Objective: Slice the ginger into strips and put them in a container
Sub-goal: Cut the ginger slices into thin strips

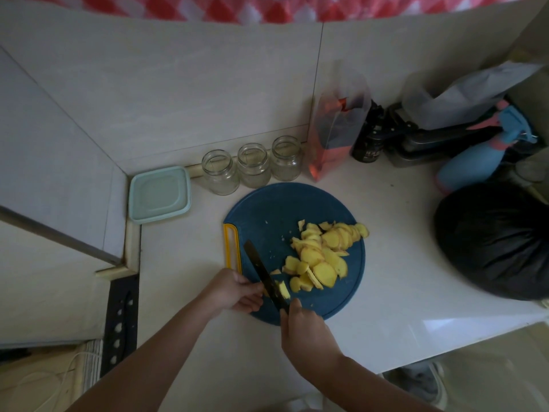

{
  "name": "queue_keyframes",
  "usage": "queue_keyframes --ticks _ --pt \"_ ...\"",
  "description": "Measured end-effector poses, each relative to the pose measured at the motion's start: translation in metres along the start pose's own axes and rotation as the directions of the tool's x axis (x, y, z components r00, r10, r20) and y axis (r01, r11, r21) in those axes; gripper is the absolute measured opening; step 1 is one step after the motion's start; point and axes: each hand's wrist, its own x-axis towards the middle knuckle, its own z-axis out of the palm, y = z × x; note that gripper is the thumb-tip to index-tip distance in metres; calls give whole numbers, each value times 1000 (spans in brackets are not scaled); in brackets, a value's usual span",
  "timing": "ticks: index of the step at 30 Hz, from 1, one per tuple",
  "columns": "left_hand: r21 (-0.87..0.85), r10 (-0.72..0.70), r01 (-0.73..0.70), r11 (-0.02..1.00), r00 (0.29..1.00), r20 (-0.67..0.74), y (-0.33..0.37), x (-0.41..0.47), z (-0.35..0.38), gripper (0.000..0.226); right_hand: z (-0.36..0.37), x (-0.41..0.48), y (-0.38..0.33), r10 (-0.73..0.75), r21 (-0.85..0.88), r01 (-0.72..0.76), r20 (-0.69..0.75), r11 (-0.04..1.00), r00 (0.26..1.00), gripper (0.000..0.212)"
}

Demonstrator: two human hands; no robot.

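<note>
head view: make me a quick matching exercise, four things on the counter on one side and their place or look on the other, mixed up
Things:
1 cutting board
2 glass jars
3 knife
4 ginger slices

Place or look:
a piled on the board's right side
b gripped by the right hand
c round, dark blue, yellow handle slot
d lined up in a row behind the board

Pairs: 1-c, 2-d, 3-b, 4-a

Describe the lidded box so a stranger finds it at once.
Start at the round blue cutting board. Left of it, in the corner, lies the box. Unlike the three open glass jars beside it, it is flat, square and pale green.
</note>
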Motion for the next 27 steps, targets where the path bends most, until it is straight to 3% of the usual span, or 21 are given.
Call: queue_keyframes --ticks 15,21,27 --pt "-14 -14 14 1000 1000 26 -1 6 -3 20 12 13 0 25 61 -28 58 998 998 27" --pt "-12 -26 27 1000 999 33 0 7 -4 20 16 16 -7 59 14 -59 12 998 998 26" --pt "-2 -39 39 999 999 -3 6 0 2 23 19 6 0 93 98 -91 -17 991 995 22"
